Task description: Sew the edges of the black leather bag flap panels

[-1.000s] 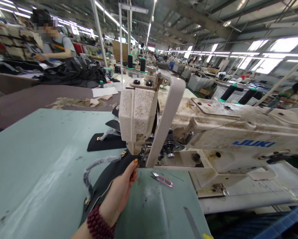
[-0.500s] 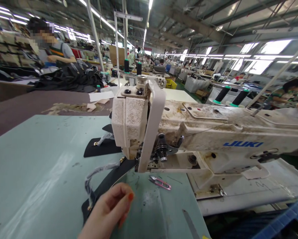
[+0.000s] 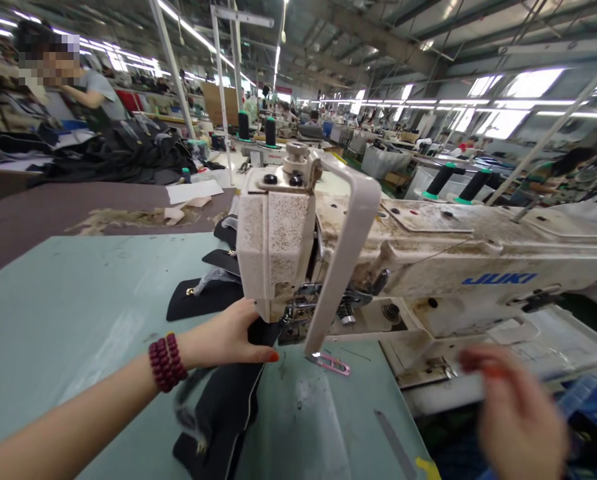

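My left hand [image 3: 228,337], with a dark red bead bracelet [image 3: 167,362] on its wrist, lies on a black strip-like piece [image 3: 228,400] beside the sewing machine's head [image 3: 278,247]. Its thumb is stretched out to the right; the other fingertips are partly hidden. The black piece carries a handle in clear wrapping [image 3: 186,403] and a gold-coloured fitting, and it runs under the machine head. Blurred by motion, my right hand [image 3: 521,417] is raised at the lower right, off the table's edge; whatever it may hold cannot be made out.
Pink thread snips [image 3: 332,363] and a flat grey strip [image 3: 394,443] lie on the green table [image 3: 103,320]. More black pieces [image 3: 203,298] with wrapped handles rest left of the machine. Black thread cones [image 3: 438,181] stand behind it. A co-worker [image 3: 86,90] is at the far left.
My left hand has moved forward onto the black piece, its thumb now stretched out. My right hand has come into view. The white bar on the machine appears farther right, and the view has shifted.
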Demonstrator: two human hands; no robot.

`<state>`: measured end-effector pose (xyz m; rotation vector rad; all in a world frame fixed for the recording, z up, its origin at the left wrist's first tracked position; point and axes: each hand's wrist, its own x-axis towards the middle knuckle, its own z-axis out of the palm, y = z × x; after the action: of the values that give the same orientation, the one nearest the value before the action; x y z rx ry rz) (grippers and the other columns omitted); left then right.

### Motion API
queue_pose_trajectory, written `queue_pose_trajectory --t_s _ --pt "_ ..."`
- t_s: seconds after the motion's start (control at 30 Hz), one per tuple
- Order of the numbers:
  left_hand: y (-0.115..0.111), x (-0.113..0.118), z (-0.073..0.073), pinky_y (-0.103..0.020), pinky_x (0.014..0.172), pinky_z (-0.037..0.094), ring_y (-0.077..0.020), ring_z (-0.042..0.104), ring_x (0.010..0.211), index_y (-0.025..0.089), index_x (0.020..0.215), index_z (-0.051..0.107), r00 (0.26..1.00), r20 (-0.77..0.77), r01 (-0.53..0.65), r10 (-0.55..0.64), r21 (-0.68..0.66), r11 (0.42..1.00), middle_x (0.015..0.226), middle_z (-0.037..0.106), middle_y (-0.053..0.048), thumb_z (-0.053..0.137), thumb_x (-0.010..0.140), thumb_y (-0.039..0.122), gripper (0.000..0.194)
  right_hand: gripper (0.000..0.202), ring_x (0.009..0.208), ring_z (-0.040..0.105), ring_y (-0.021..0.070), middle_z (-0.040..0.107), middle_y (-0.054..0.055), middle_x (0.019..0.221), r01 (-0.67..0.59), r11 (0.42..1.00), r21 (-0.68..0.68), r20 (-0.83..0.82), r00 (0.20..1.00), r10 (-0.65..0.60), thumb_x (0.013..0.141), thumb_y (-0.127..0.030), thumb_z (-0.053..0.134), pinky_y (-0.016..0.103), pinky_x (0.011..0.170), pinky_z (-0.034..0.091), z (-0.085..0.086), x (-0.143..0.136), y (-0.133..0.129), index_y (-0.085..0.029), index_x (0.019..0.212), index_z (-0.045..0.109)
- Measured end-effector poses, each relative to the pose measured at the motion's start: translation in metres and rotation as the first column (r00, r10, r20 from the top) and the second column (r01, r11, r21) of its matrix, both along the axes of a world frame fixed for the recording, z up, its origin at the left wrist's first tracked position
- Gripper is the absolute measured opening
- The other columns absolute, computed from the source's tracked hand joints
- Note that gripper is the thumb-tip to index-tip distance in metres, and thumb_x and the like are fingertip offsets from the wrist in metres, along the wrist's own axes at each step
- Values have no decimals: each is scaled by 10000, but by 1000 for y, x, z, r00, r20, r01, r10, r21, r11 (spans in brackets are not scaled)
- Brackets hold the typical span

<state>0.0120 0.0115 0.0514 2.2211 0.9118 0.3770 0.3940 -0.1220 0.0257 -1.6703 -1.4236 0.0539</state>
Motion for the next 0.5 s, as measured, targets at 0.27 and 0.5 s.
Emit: queue_pose_trajectory --t_s 0.27,0.5 --pt "7 0 -9 -345 996 464 -285 690 1048 254 854 779 921 318 -78 225 -414 907 939 792 -39 729 764 282 107 802 670 569 101 570 106 835 -736 655 -170 -894 394 211 813 -834 457 137 473 458 -65 -220 42 -55 916 621" --pt "4 8 -16 -392 1000 473 -269 709 945 206 777 783 847 332 -21 415 -759 651 869 791 -52 778 713 269 90 721 509 444 45 439 16 644 -701 690 -180 -948 312 69 697 -786 638 121 388 372 -53 -230 49 -75 751 533"
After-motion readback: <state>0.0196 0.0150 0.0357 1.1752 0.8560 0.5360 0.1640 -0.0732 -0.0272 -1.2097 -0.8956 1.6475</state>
